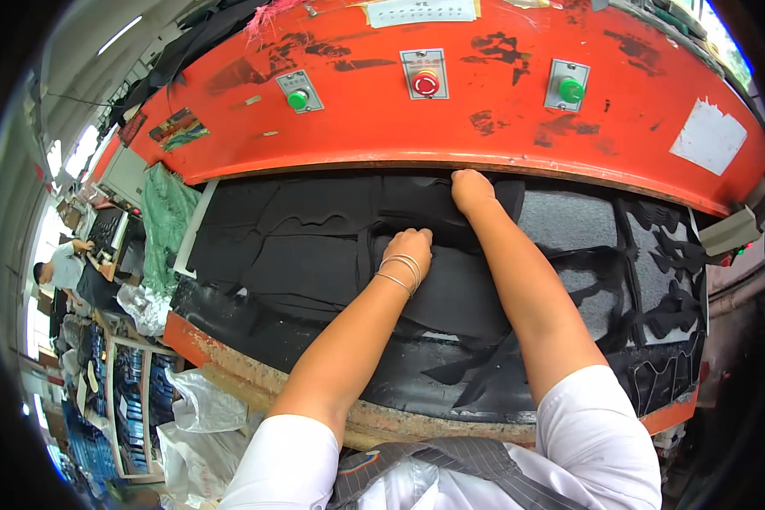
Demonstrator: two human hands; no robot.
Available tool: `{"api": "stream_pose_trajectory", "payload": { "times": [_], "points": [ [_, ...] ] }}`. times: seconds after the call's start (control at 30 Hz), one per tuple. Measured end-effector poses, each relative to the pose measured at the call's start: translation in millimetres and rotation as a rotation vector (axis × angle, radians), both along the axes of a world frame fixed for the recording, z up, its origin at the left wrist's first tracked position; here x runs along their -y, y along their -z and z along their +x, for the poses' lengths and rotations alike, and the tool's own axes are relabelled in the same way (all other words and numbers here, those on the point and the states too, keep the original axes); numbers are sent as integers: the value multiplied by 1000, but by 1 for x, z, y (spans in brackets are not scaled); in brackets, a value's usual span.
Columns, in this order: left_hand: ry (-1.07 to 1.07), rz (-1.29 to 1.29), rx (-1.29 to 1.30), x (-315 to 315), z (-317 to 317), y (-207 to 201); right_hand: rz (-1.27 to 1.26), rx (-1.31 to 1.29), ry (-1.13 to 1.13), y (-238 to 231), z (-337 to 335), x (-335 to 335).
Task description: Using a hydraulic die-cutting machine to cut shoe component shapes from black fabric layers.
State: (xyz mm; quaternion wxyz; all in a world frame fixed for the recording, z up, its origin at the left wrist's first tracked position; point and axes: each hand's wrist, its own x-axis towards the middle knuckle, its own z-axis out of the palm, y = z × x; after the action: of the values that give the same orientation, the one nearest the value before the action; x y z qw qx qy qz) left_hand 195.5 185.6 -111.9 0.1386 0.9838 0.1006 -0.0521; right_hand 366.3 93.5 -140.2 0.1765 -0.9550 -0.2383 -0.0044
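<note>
Layered black sheet material (310, 265), seemingly fabric or thin foam, covers the left and middle of the machine bed, with curved cut lines running through it. My left hand (410, 252), with thin bangles at the wrist, is closed on the edge of a cut part in the middle. Farther back and to the right, my right hand (473, 189) is closed on the sheet's far edge, just below the orange beam. Its fingertips are partly hidden. To the right, a grey felt-like surface (569, 219) shows between black cut strips (599, 263).
The orange machine beam (357, 119) spans the far side, bearing a red stop button (425, 82) and green buttons (297, 99) (571, 90). Loose black scraps (676, 255) lie at the right. Plastic bags (204, 450) hang at lower left. A co-worker (64, 268) is far left.
</note>
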Motion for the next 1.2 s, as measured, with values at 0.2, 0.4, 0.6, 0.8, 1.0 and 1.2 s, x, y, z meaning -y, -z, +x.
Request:
{"api": "stream_pose_trajectory", "payload": {
  "times": [0.2,0.4,0.6,0.8,1.0,1.2],
  "points": [
    [-48,-97,-33,-5,-2,4,-44,-20,59,-10,-12,0],
    [83,43,21,-8,-16,2,-120,-44,41,-9,-17,0],
    [285,-118,27,-17,-46,-32,25,-185,-101,-27,-24,22],
    [491,205,-91,14,-82,-52,-162,-256,-162,-28,-22,1],
    [585,111,85,24,-174,-29,79,-108,28,0,4,13],
    [466,62,141,9,-225,-24,13,-21,155,9,5,-8]
  ]
}}
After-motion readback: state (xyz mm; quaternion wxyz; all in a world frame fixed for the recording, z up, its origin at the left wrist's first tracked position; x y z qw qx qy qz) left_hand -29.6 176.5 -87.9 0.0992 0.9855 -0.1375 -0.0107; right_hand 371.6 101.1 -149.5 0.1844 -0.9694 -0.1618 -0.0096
